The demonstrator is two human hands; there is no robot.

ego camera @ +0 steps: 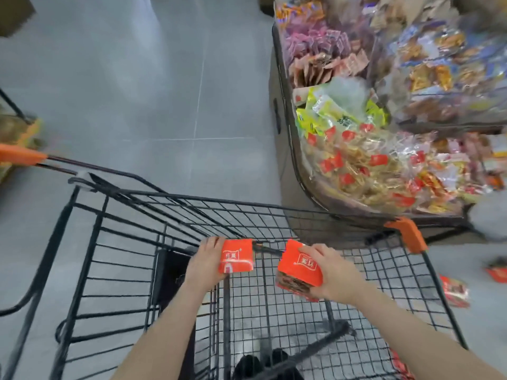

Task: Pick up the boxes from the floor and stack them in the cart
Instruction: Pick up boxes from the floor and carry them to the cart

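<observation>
Two hands grip orange boxes: left hand (pixel 204 263), right hand (pixel 333 272) | cart (pixel 192 200) | grey tile floor (pixel 137 78)

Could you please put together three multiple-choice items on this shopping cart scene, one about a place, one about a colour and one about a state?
1. Where are the two boxes that the hands hold?
A. Over the cart basket
B. On the snack display
C. On the floor to the left

2. What colour are the corner caps on the cart?
A. Blue
B. Orange
C. Green

3. What is the state of the right hand?
A. Open and idle
B. Pushing the cart handle
C. Gripping a box

Answers:
1 A: the left hand and right hand hold a red box and a second red box above the wire cart.
2 B: the corner cap is orange.
3 C: its fingers curl round the second red box.
</observation>
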